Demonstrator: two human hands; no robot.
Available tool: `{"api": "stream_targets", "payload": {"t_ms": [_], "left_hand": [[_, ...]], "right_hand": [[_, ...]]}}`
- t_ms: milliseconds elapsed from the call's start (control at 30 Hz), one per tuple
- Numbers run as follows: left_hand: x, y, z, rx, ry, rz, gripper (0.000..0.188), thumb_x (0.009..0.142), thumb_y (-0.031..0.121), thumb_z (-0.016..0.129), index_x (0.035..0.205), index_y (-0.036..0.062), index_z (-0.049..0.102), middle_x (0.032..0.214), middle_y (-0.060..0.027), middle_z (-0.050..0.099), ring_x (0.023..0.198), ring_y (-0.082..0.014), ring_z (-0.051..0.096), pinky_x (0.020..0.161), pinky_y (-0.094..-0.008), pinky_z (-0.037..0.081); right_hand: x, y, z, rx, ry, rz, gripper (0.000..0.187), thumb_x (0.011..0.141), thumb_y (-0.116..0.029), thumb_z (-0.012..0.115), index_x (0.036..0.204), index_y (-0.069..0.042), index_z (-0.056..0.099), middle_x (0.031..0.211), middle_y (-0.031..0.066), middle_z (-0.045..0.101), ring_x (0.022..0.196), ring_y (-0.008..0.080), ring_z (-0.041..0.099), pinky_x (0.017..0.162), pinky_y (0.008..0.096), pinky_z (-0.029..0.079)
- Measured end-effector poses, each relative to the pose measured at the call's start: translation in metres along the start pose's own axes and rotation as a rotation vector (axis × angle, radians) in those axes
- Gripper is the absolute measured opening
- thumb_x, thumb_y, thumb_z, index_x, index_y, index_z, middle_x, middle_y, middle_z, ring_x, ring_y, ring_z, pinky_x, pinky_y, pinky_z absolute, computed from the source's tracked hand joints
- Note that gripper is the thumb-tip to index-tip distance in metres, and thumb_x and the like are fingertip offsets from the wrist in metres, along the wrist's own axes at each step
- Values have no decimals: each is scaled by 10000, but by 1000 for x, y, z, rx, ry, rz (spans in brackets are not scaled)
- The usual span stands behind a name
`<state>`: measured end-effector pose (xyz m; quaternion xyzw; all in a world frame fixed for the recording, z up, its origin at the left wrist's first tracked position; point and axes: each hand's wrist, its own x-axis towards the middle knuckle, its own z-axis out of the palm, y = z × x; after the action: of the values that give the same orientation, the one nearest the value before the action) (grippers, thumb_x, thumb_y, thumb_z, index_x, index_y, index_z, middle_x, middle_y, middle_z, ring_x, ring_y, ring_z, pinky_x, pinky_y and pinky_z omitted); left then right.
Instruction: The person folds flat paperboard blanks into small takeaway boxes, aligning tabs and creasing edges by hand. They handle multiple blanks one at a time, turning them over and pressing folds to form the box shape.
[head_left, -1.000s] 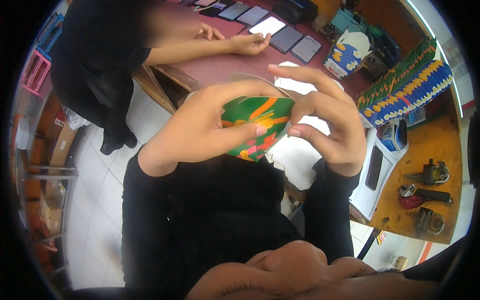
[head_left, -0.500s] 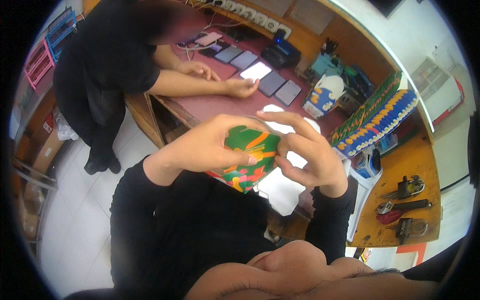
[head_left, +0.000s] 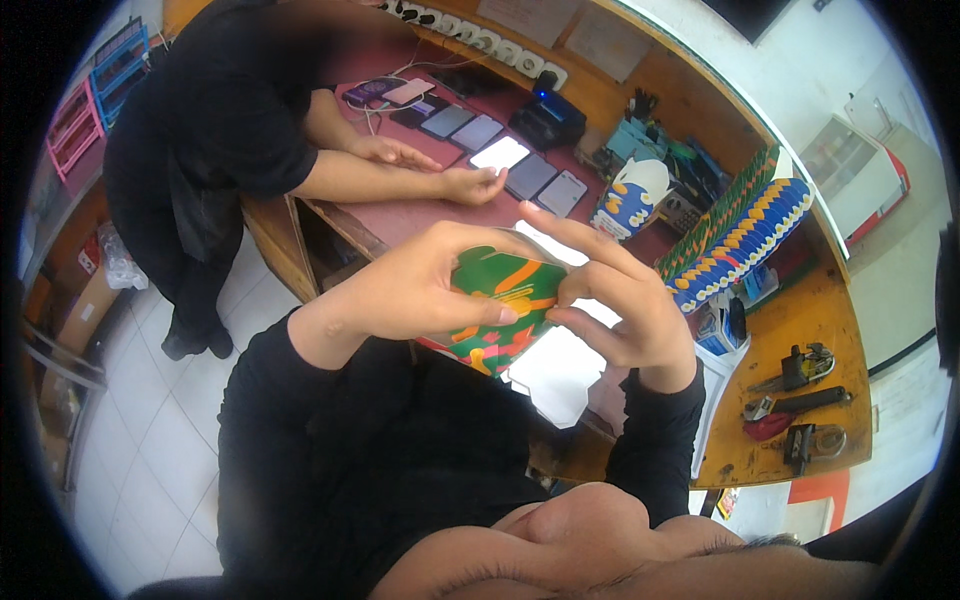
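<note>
Obs.: L grip (head_left: 415, 288) closed on green patterned carton (head_left: 507, 285), thumb across its front; other fingers mostly hidden. R grip (head_left: 635, 308) pinching same carton's R edge, thumb + index tog.; another finger extended up & away. Carton held tilted betw. both hands, above white sheets (head_left: 557, 380), which hands partly cover.

Maroon tabletop (head_left: 388, 220) beyond: co-worker's hand (head_left: 472, 186) at bright-screen phone (head_left: 498, 155), in row w/ other phones (head_left: 530, 176). Blue/white carton (head_left: 630, 200) upright nr. R end of row. Farther R: nested blue cartons (head_left: 745, 247), just beside nested green cartons (head_left: 730, 205). Padlocks (head_left: 796, 369) + black-handled tool (head_left: 812, 399) on wooden tabletop (head_left: 800, 320), R side.
</note>
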<state>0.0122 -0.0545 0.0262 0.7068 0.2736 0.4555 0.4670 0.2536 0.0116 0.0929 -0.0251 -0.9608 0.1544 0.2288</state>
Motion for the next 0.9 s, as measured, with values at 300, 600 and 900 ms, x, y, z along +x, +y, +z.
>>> {"api": "stream_targets", "payload": {"t_ms": [300,600,900], "left_hand": [[2,2,1,-42,-24,-1,451,867,146,776,1267,7,621,1142,-134,710,1057,-239,698,941,-352,548],[0,12,-4,-43,-91,-65,467,865,155,787,1274,13,611,1151,-133,708,1063,-240,700,949,-348,558],[2,11,-1,-116,-49,-11,472,840,113,839,1243,-19,632,1123,-120,727,1043,-198,705,938,-325,557]], "right_hand": [[-3,2,-10,70,-37,-8,191,814,-101,823,856,-30,651,1497,332,496,1366,435,549,1057,403,479],[4,-13,-26,141,-204,68,195,855,-141,775,890,9,655,1598,356,312,1449,499,406,1159,515,393],[7,-26,-22,120,-186,67,111,820,37,725,831,24,615,1639,365,207,1504,517,289,1187,489,337]]}}
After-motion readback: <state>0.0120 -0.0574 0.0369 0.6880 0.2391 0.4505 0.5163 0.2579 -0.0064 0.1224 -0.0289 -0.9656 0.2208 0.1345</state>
